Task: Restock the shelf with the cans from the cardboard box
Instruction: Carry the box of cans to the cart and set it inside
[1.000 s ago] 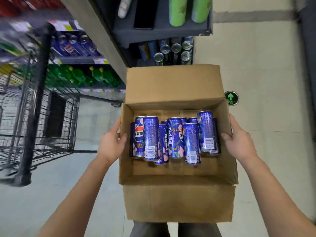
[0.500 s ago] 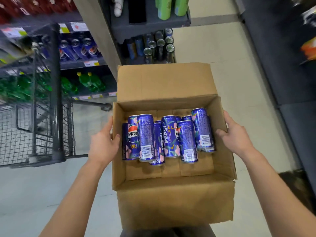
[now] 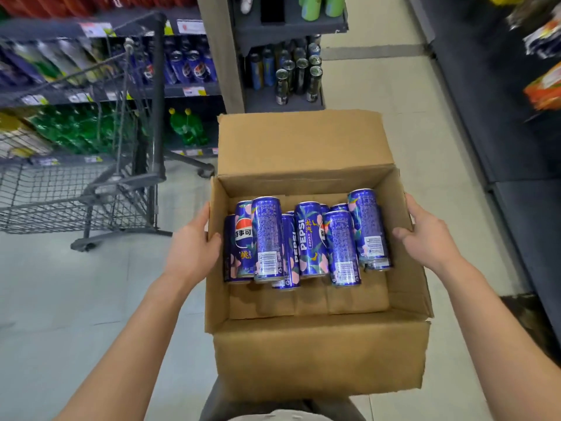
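I hold an open cardboard box (image 3: 318, 354) in front of me, flaps folded out. Several tall blue Pepsi cans (image 3: 306, 238) lie on their sides in its far half. My left hand (image 3: 194, 250) grips the box's left wall with the thumb over the rim. My right hand (image 3: 425, 235) grips the right wall the same way. Ahead stands a grey end shelf (image 3: 285, 101) with dark cans (image 3: 299, 75) on its lower level and green cans (image 3: 321, 6) above.
A dark wire shopping cart (image 3: 100, 177) stands at the left, close to the box. Behind it run shelves of blue cans (image 3: 188, 65) and green bottles (image 3: 185, 126). A dark shelf unit (image 3: 501, 117) lines the right side. Pale tiled floor runs between them.
The view has swung right and a little closer to the end shelf. The cart has slid further left in view. Both hands keep the same grip on the box.
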`<state>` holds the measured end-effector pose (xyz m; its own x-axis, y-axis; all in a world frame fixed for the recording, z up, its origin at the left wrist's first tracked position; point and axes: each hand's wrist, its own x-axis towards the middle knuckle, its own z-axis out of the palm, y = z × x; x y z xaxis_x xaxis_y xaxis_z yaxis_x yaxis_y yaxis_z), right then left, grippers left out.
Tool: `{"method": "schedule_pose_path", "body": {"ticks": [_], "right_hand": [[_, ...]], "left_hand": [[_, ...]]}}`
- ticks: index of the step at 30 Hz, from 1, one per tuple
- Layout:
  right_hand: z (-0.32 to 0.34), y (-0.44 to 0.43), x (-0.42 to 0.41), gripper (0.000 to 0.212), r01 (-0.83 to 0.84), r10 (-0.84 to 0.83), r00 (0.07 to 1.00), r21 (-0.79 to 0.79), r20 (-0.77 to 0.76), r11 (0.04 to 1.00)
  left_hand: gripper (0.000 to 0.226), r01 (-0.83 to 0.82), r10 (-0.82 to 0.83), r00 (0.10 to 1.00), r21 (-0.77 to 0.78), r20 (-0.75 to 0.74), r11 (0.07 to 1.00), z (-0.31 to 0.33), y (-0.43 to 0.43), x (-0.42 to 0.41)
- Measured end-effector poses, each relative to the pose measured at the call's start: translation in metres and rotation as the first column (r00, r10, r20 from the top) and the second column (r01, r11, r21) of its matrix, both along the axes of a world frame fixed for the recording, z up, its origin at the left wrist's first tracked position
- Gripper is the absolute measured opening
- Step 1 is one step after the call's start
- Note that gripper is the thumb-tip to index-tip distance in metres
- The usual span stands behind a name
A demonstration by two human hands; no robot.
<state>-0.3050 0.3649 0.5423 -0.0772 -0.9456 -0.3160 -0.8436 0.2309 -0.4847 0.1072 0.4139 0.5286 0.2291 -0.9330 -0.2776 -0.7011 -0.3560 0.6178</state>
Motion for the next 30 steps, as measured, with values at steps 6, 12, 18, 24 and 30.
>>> {"method": "schedule_pose_path", "body": {"ticks": [6,12,18,24,30], "right_hand": [[0.004,0.058,0.024,0.073,-0.055,0.055,0.998,-0.001,-0.027,0.998],[-0.002,0.093,0.076,0.078,-0.097,0.097,0.995,0.02,0.001,0.995],[0.001,0.115,0.146,0.079,-0.153,0.153,0.988,0.046,0.0,0.987],[0.015,0.144,0.236,0.079,-0.181,0.181,0.983,0.035,-0.006,0.983],[0.027,0.187,0.331,0.08,-0.155,0.155,0.988,0.035,-0.02,0.987]], "left_hand": [[0.062,-0.042,0.042,0.999,0.012,-0.004,0.999,0.018,0.079,0.025],[0.067,-0.141,0.14,0.989,0.023,0.038,0.99,0.027,0.139,0.07],[0.066,-0.213,0.212,0.977,0.021,0.02,0.977,0.039,0.192,0.134],[0.065,-0.223,0.222,0.975,0.037,0.013,0.974,0.048,0.232,0.226],[0.064,-0.184,0.184,0.983,0.019,0.006,0.983,0.065,0.262,0.322]]}}
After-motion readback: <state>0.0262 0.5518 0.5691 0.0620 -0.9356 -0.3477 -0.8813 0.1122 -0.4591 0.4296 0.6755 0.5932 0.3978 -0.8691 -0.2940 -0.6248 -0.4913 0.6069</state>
